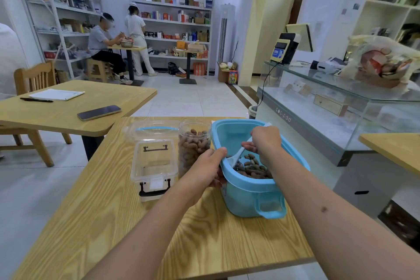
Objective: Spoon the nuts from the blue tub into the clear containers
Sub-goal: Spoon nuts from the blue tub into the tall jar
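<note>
**Scooping nuts from the tilted tub**

On the left of our bench point(109, 223) stands the clear latch-lid box point(154, 166), open and with no nuts in it, its lid swung back toward the far edge. Just beside it, to the right, is the clear round jar point(193, 145), already filled with nuts nearly to the rim.

Our left hand point(208, 166) grips the near-left rim of the blue tub point(252, 198), fingers wrapped over the edge and clamped on it; the tub looks tipped slightly toward us. The tub sits near the bench's right edge, touching or almost touching the jar.

Inside, the nuts point(252, 167) lie heaped against the near wall. Our right hand point(263, 141) holds the white plastic spoon point(237, 157), fingers closed around its handle, the bowl dipping into the pile.

We judge the nuts hard, dry and light, apt to roll off a shallow spoon, so level loads suit best. The thin plastic spoon may flex; holding it mid-handle should keep it steady. The tub is stiff enough to hold by its rim.
</note>
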